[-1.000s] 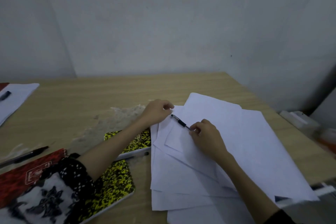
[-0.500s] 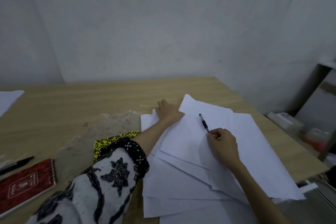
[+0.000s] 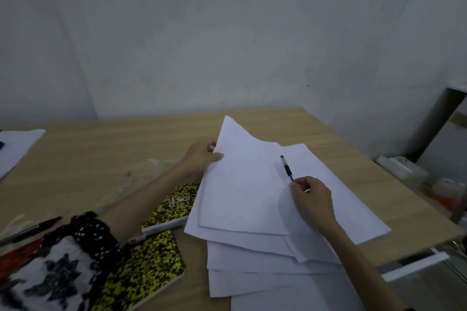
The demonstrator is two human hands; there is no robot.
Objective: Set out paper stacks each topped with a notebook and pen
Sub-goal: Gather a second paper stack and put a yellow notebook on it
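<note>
Left hand point(image 3: 203, 156) pinches the left edge of a few loose white paper sheets point(image 3: 242, 184), thumb on top and fingers underneath, lifting that far corner off the light wooden table point(image 3: 113, 149). Right hand point(image 3: 312, 197) is curled closed around the near end of a black ballpoint pen point(image 3: 286, 168), whose tip points away over the paper. More white sheets fan out untidily beneath, reaching the near edge. Left of them lie 2 yellow-and-black speckled notebooks point(image 3: 174, 206), 1 overlapping the other. Another black pen point(image 3: 32, 228) lies at the near left, and a separate white paper stack point(image 3: 17, 146) sits at the far left.
</note>
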